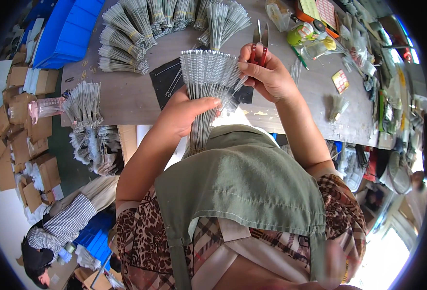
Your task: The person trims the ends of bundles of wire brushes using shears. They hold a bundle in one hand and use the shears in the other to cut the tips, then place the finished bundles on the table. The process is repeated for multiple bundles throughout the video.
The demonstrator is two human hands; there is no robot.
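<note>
A thick bundle of thin wire brushes (203,72) with pale bristled heads stands upright in front of me, heads at the far end. My left hand (183,112) is closed around its stems, thumb across the front. In my right hand (271,77) is a pair of red-handled scissors (263,56), blades apart and pointing away from me. The thumb and fingers of that hand also reach a single brush (241,83) leaning out from the bundle's right side; whether they pinch it is hard to make out. Under the bundle lies a black mat (162,87) with a few loose brushes.
Several tied brush bundles (121,38) fan across the table's far side; another bundle (84,104) stands at the left edge. Blue bins (68,36) rise at far left. Bottles (315,48) and a small card (340,81) lie right. Another person (61,232) is at lower left.
</note>
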